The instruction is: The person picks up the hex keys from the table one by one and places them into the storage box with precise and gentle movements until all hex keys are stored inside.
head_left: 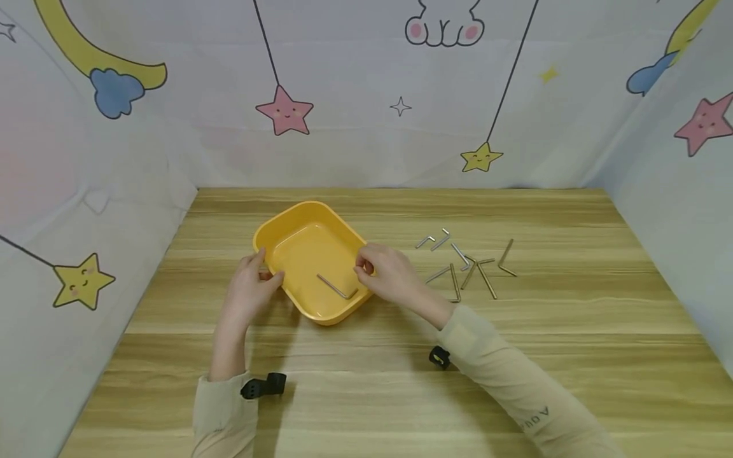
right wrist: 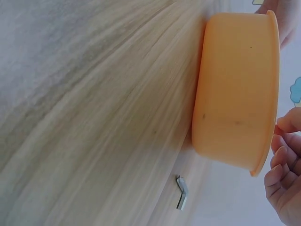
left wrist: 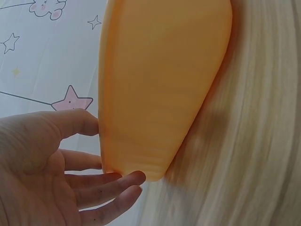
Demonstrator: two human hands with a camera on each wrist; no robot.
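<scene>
A yellow tray (head_left: 298, 245) sits on the wooden table (head_left: 366, 388), with one L-shaped hex key (head_left: 336, 287) lying inside it. My left hand (head_left: 266, 270) rests against the tray's left side; in the left wrist view the left hand (left wrist: 87, 155) has its thumb and straight fingers (left wrist: 120, 181) touching the tray's outer wall (left wrist: 155, 94). My right hand (head_left: 366, 267) hovers at the tray's right rim with its fingers loosely curled and nothing visible in them. The right wrist view shows those fingers (right wrist: 282, 157) just beside the rim (right wrist: 273, 94).
Several loose hex keys (head_left: 466, 264) lie scattered on the table right of the tray; one hex key (right wrist: 181, 192) shows by the tray in the right wrist view. Cartoon-print cloth walls (head_left: 366, 95) enclose the table at the back and both sides.
</scene>
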